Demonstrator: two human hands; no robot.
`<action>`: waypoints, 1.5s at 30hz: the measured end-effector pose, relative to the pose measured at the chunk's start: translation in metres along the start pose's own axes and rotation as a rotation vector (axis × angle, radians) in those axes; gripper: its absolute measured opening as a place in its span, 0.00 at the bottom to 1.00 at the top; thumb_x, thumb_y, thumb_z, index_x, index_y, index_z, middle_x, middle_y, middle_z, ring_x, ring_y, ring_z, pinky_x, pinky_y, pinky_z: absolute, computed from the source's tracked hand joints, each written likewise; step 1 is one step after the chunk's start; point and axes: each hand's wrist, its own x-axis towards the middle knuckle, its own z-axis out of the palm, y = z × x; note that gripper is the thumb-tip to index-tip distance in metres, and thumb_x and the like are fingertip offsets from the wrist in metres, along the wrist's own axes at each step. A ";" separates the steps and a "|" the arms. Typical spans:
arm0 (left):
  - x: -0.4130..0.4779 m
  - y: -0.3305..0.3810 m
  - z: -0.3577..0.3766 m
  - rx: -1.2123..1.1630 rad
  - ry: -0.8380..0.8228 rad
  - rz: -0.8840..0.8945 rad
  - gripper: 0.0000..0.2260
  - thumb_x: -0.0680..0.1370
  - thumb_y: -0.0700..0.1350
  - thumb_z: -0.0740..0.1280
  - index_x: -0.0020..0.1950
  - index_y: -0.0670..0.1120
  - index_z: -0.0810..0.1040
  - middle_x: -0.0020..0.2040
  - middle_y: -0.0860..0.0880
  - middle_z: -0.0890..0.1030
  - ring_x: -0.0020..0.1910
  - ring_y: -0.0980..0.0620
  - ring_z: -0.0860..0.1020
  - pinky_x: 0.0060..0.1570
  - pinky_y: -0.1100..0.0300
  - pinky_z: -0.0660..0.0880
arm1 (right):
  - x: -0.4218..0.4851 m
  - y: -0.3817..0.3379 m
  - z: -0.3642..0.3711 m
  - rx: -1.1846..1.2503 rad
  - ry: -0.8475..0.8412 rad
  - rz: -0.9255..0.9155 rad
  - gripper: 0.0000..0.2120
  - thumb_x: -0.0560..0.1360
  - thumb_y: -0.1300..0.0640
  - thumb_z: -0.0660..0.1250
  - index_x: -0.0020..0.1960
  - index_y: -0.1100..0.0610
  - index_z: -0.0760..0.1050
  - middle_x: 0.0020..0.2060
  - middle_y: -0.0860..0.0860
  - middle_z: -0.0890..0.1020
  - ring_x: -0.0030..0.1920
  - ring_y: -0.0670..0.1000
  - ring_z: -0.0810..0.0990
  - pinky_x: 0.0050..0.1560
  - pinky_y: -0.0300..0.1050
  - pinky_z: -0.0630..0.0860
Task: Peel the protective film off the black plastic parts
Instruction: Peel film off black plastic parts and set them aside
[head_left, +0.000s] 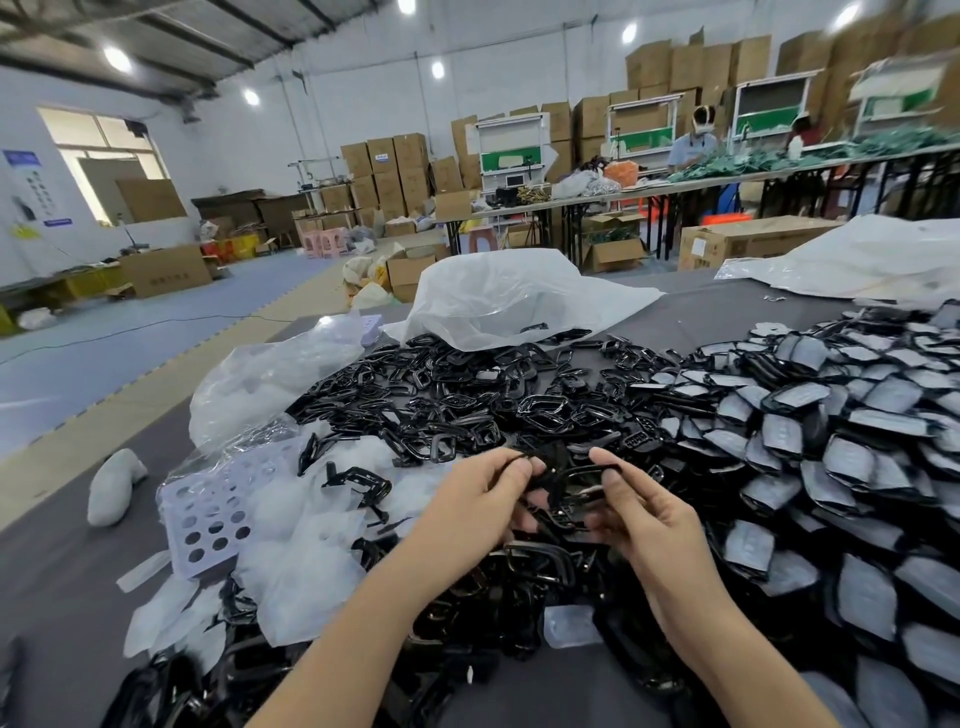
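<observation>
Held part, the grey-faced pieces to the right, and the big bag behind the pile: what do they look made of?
Held part: seems hard black plastic, glossy; it throws sharp highlights.
Grey-faced pieces: the same black plastic under a matte, milky film, likely thin plastic; dark rims show round it.
Big bag: thin translucent plastic, soft and crumpled.
</observation>
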 end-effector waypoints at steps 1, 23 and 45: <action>0.003 0.000 -0.005 0.029 0.029 -0.015 0.08 0.84 0.45 0.61 0.57 0.50 0.79 0.47 0.50 0.85 0.38 0.57 0.83 0.34 0.61 0.78 | 0.001 -0.001 -0.001 0.068 0.014 0.036 0.12 0.81 0.60 0.64 0.54 0.49 0.86 0.38 0.53 0.85 0.34 0.47 0.82 0.35 0.38 0.80; -0.064 -0.053 -0.044 1.043 0.144 -0.041 0.18 0.84 0.53 0.55 0.73 0.56 0.64 0.64 0.54 0.66 0.64 0.53 0.67 0.58 0.61 0.71 | 0.004 -0.007 -0.010 0.587 0.012 0.294 0.24 0.67 0.68 0.72 0.62 0.57 0.80 0.48 0.55 0.86 0.43 0.50 0.86 0.33 0.36 0.80; -0.094 -0.054 -0.062 0.909 -0.128 0.036 0.23 0.79 0.67 0.55 0.73 0.66 0.61 0.64 0.67 0.62 0.66 0.65 0.61 0.62 0.70 0.62 | 0.002 0.004 -0.006 0.317 -0.059 0.274 0.14 0.80 0.69 0.62 0.62 0.58 0.78 0.49 0.58 0.87 0.41 0.50 0.86 0.37 0.38 0.81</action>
